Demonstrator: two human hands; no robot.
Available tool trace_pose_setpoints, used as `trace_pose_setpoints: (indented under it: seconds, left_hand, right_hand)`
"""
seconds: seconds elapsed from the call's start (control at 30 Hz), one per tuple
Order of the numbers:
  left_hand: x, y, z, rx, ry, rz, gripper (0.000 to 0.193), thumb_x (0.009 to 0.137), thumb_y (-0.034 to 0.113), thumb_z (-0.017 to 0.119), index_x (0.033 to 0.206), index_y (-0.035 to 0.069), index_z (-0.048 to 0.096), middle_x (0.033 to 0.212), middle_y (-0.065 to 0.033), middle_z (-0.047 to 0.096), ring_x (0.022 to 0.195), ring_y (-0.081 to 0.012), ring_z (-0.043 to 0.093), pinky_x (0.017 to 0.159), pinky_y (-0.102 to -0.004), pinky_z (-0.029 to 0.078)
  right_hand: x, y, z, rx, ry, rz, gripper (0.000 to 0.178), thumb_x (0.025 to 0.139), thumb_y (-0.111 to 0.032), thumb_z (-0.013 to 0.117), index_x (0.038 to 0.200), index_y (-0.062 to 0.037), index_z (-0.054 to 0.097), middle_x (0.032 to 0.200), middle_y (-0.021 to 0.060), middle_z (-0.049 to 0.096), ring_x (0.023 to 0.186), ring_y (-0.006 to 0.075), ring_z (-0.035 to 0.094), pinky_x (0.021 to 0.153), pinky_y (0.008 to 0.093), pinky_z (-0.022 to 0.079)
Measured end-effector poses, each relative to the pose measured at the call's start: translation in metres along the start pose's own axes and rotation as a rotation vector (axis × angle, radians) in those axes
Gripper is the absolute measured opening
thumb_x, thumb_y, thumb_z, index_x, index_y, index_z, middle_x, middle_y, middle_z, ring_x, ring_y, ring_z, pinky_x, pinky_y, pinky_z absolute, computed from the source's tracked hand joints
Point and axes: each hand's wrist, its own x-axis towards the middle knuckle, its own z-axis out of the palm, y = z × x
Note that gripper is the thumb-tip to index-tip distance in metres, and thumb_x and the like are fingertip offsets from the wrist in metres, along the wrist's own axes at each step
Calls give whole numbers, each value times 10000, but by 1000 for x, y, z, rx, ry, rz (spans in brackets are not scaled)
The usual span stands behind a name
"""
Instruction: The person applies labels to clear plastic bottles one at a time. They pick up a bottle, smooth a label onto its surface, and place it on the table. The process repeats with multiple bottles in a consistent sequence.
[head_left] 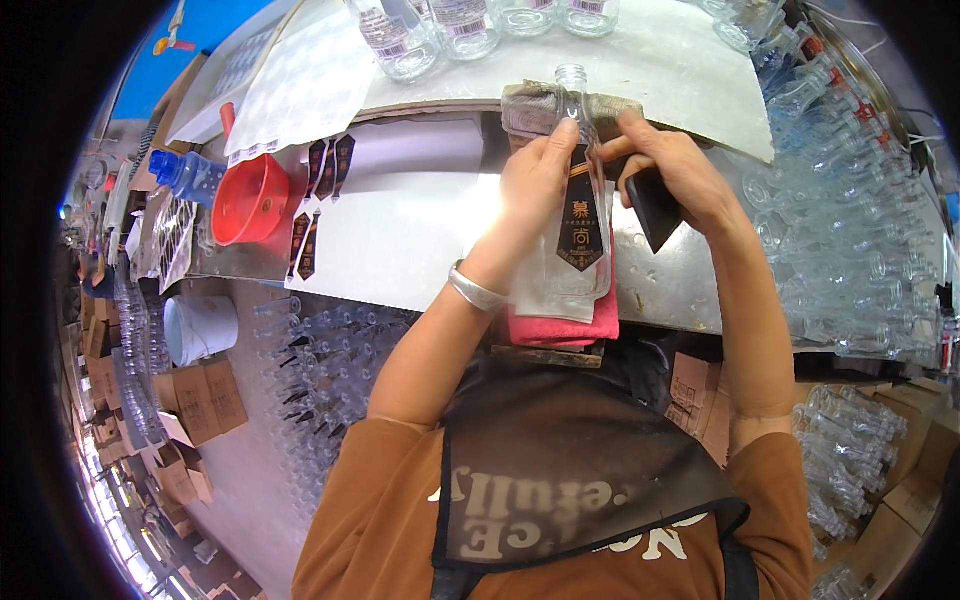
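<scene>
A clear glass bottle [602, 245] lies in front of me, its neck pointing away. On its upper face is a black, pointed, tie-shaped label [580, 220] with orange print. My left hand [538, 175] grips the bottle near the shoulder, thumb on the glass beside the label's top. In my right hand [685, 170] is a flat black scraper [655, 210], held by the curled fingers; the index finger and thumb reach toward the bottle's right side. The bottle's neck sits on a cloth-wrapped rest [530, 112], and a pink cloth [565, 332] lies under its base end.
Several black labels [303, 245] lie on a white sheet [400, 220] to the left, near a red plastic bowl [250, 205]. Labelled bottles [400, 45] stand at the back. Many clear bottles [850, 220] crowd the right; more [330, 360] stand low at left.
</scene>
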Motion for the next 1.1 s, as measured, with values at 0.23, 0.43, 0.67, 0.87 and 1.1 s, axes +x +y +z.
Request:
trace_pose_setpoints:
  seconds: [0.23, 0.43, 0.67, 0.87, 1.1]
  left_hand:
    - [-18, 18, 10, -23, -61, 42, 599, 1062, 502, 437, 1241, -47, 599, 1028, -144, 706, 908, -192, 686, 818, -317, 571]
    - [-34, 24, 18, -364, -73, 14, 568, 1093, 464, 359, 1251, -34, 582, 1091, -125, 683, 985, -193, 674, 855, -331, 571]
    - [-28, 15, 14, -271, -84, 27, 514, 1105, 418, 351, 1249, -17, 586, 1150, -94, 646, 1081, -162, 631, 944, -318, 530]
    - [-38, 21, 17, -285, 13, -56, 546, 1077, 483, 381, 1266, 13, 585, 1136, -74, 641, 1034, -153, 604, 924, -300, 486]
    - [-49, 49, 18, -357, 89, -242, 697, 1062, 550, 400, 1362, -69, 514, 1279, -90, 579, 1161, -171, 544, 1023, -341, 461]
  right_hand:
    - [-20, 24, -5, 455, 169, -127, 315, 987, -227, 625, 1187, 13, 661, 1065, 62, 682, 934, 120, 658, 870, 259, 538]
    - [-11, 0, 8, 131, 280, -371, 341, 940, -90, 635, 1264, 13, 613, 1120, 90, 668, 967, 145, 650, 877, 292, 553]
    - [6, -17, 9, -342, 428, -476, 281, 908, -98, 639, 1171, -7, 678, 1009, 71, 723, 900, 123, 666, 814, 276, 547]
    - [1, -27, 10, -470, 395, -584, 270, 912, -78, 627, 1169, -13, 676, 1015, 84, 732, 897, 136, 678, 824, 279, 544]
    - [-40, -11, 27, -700, 89, -981, 319, 746, 88, 691, 1031, -53, 713, 1059, 97, 721, 985, 269, 673, 845, 345, 559]
